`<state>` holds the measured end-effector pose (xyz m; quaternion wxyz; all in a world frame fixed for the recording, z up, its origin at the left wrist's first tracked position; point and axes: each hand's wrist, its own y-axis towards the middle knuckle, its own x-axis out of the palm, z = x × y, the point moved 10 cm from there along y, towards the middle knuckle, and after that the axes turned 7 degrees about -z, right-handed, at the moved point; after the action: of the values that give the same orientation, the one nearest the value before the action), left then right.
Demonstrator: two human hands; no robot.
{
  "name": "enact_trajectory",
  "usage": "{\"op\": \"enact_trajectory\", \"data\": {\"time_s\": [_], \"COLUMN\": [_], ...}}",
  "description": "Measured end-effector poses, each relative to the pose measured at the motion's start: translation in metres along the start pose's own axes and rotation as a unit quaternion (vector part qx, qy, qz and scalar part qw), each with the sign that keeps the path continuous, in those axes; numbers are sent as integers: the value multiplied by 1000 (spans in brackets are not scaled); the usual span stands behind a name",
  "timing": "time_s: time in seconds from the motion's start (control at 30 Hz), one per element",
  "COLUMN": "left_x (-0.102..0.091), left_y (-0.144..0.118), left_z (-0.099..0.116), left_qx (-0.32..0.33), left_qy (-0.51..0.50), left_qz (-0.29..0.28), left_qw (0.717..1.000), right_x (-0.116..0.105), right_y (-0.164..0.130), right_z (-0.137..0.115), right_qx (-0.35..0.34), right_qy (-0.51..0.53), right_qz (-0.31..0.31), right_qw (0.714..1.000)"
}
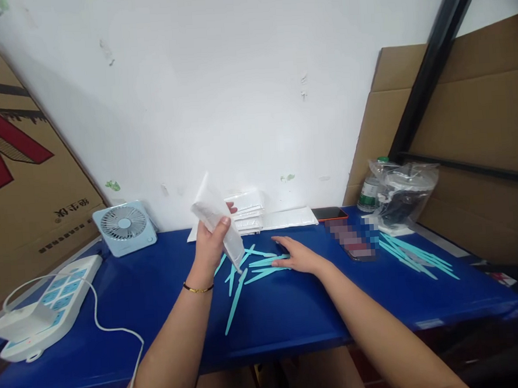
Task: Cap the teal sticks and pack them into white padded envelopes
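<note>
Two hands [209, 247], one raised, one flat.

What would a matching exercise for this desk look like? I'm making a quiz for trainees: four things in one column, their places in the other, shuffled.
Things:
1. fan
2. pouch
3. power strip
4. bottle

Places:
A. held up in the left hand
B. far right, by the clear bag
C. near left edge of the table, cable attached
D. back left, against the wall

Pairs: 1-D, 2-A, 3-C, 4-B
</note>
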<state>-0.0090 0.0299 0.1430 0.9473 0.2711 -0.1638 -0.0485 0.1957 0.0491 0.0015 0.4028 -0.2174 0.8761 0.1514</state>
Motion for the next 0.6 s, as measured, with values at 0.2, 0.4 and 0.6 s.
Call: {"op": "enact_trajectory", "data": {"time_s": [0.2, 0.4, 0.6], "left_x": [18, 13, 13], "left_y": [1, 3, 14], "left_z": [4, -8, 40], "left_qx": [43, 28, 123], "left_qy": [95, 92, 68], "left_qz": [-43, -27, -28], "left_qw": [994, 995, 990], "right_x": [4, 6, 7], "right_y": [-1, -1, -1], "right_z": [-6, -7, -8], "right_qx": [-18, -10, -11], "right_qy": [-3, -22, -38], "right_qz": [-20, -32, -34], "right_qw": [1000, 999, 999]}}
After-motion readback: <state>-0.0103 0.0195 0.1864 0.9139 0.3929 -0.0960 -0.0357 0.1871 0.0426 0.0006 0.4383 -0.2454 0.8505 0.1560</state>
